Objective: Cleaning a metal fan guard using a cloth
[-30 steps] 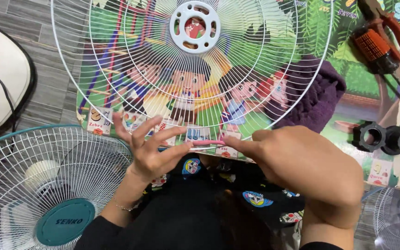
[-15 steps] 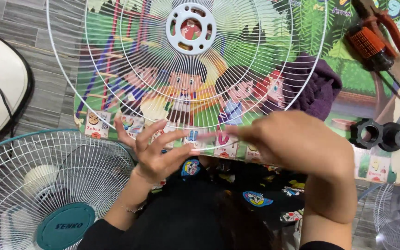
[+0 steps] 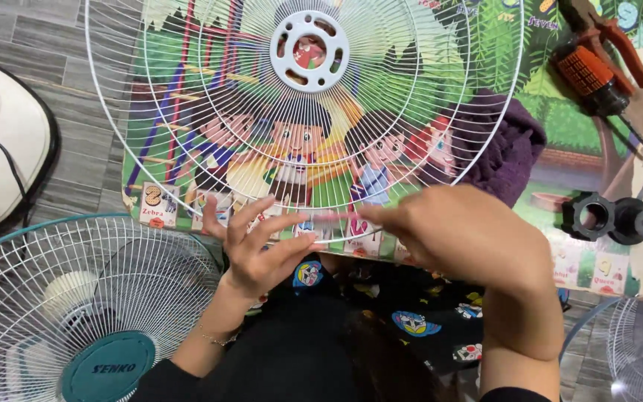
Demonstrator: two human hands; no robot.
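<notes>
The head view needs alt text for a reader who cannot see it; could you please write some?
Two bare hands, left hand and right hand, pinch a thin pink strip at the near rim of a white wire fan guard lying on a colourful cartoon mat. A teal-hubbed fan sits lower left, an orange-handled screwdriver upper right.

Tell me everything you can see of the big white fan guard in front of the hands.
The white fan guard is a round wire grille: thin spokes run from a white plastic hub ring with cut-out holes to a thicker outer rim, crossed by a few concentric rings. It looks like white-coated metal, lying over a colourful cartoon mat. Its top edge is cut off by the picture. The left hand and right hand meet at its near rim, over something thin and pink, blurred.
</notes>
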